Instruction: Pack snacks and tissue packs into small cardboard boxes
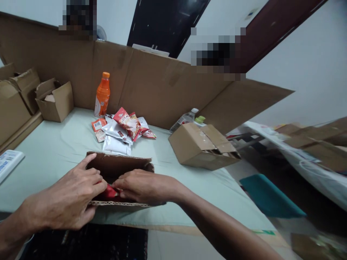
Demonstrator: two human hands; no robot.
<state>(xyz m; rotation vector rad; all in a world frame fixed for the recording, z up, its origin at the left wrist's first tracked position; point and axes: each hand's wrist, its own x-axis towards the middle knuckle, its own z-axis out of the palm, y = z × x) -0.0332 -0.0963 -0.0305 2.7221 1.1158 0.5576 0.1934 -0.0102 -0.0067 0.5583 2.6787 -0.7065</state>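
An open cardboard box (121,204) stands near the front edge of the table. My left hand (73,193) is closed over its left end, with the thumb outside the near wall, the index finger along the left rim and the other fingers bent inside. My right hand (143,186) reaches in from the right, its fingers curled against a red packet (110,192). Most of that packet is hidden by the box and my hands. Just behind the box lies a pile of packets: a silver pouch (116,145), a red snack packet (127,122) and an orange packet (99,128).
An orange drink bottle (103,94) stands behind the pile. To the right sits a taped carton (192,144) with a clear bottle (184,120) behind it. At left are a small open carton (55,103) and a white object (11,162). A cardboard screen (157,86) borders the back.
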